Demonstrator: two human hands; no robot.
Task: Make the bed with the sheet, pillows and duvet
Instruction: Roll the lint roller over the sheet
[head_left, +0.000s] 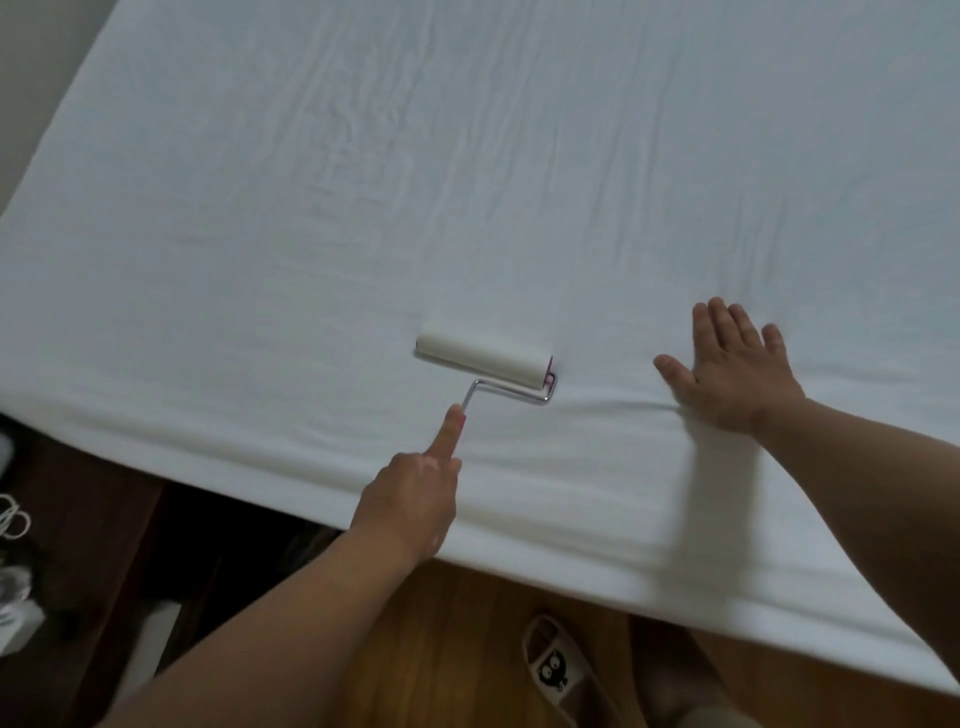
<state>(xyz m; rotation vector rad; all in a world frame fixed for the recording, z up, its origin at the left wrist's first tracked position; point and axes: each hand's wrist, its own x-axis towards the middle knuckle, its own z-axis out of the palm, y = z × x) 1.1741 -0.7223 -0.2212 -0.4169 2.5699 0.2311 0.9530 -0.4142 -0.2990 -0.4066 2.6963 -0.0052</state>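
Observation:
A white sheet covers the whole mattress and shows fine wrinkles across its middle. A lint roller with a white roll and a metal neck lies on the sheet near the bed's front edge. My left hand grips the roller's handle, with the index finger stretched along it toward the neck. My right hand lies flat on the sheet to the right of the roller, fingers straight and spread, palm down. No pillows or duvet are in view.
The bed's front edge runs diagonally from left to lower right. Below it is a wooden floor with a slipper bearing a black cartoon face. Dark furniture and white cords stand at the lower left.

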